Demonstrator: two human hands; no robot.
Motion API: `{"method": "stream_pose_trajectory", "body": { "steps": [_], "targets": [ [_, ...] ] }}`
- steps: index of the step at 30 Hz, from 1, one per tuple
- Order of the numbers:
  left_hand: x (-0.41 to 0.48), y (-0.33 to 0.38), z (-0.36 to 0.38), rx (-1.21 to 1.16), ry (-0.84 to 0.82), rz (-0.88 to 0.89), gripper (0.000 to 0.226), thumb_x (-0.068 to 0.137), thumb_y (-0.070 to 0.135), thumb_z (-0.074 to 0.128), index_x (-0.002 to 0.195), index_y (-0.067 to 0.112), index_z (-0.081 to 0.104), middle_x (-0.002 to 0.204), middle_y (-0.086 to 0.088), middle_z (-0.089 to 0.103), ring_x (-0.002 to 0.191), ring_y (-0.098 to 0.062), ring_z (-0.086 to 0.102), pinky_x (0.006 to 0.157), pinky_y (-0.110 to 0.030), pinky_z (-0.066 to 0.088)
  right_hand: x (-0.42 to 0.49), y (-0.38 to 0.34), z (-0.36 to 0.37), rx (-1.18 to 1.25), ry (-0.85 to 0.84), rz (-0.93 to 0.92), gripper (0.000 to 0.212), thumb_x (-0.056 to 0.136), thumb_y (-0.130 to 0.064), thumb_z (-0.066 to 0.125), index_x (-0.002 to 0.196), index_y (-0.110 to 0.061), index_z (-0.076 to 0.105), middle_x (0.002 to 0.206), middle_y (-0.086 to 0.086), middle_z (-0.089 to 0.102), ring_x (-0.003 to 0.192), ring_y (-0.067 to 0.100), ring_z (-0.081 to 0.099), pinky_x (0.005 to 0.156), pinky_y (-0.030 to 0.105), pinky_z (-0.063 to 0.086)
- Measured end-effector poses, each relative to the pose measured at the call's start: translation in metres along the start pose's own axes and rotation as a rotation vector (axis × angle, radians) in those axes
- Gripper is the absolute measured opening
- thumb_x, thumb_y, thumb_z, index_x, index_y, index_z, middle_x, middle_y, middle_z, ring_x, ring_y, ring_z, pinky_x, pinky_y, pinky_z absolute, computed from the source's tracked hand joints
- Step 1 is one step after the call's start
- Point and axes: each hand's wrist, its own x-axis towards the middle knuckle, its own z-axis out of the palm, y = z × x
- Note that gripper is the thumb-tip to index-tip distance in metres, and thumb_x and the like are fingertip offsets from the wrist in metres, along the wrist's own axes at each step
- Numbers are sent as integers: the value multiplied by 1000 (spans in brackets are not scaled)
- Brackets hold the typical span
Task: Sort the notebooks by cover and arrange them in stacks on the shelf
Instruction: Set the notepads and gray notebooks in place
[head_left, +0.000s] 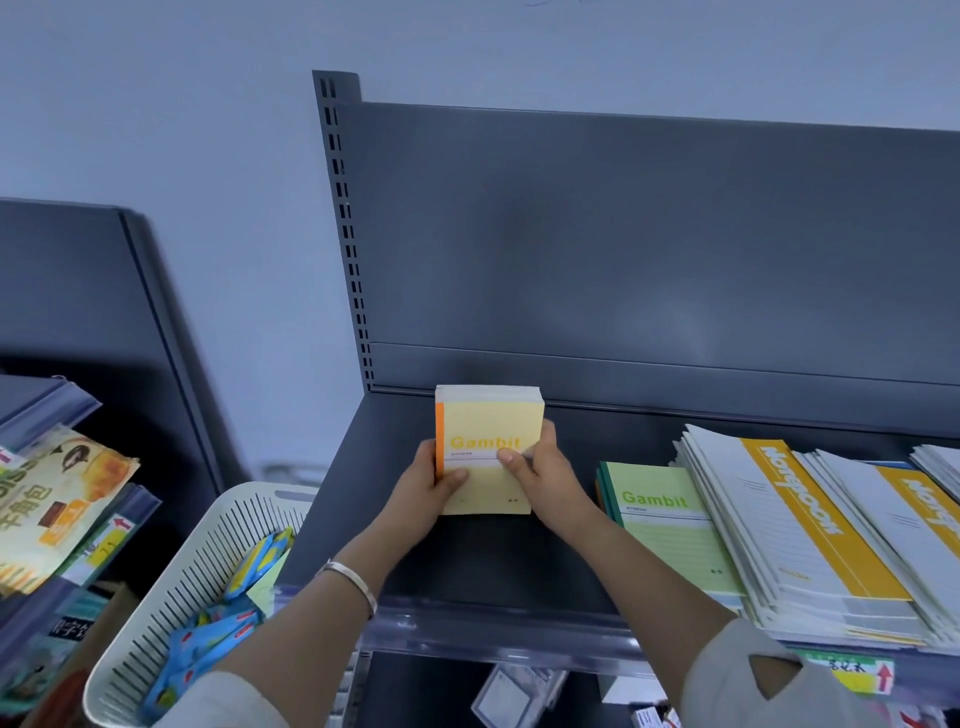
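Yellow Gambit stack (488, 452), clamped on both sides by left hand (423, 499) and right hand (540, 478), is best squared flat on shelf (467, 561), left of green Gambit notebook (665, 519).

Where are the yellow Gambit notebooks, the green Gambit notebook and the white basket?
yellow Gambit notebooks (488, 423): head view, on the top cover, just above the title.
green Gambit notebook (670, 530): head view, on the middle of its cover.
white basket (200, 564): head view, on its slatted side wall.
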Motion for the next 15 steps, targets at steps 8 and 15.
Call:
{"method": "stream_pose_trajectory", "body": {
  "steps": [8,15],
  "targets": [
    [7,2,-51,26,-18,-261,47,95,37,52,132,13,39,105,-2,60,78,-13,61,53,-26,51,34,-17,39,298,-17,464,34,91,-34,60,115,-11,52,116,7,62,100,23,62,82,39,55],
    [1,0,-76,555,-87,-441,36,95,48,43,100,14,54,70,-3,58,54,-18,60,47,-29,54,40,-26,72,185,-88,549,12,93,-27,58,98,-18,52,114,6,63,103,26,63,88,44,54]
  ]
}}
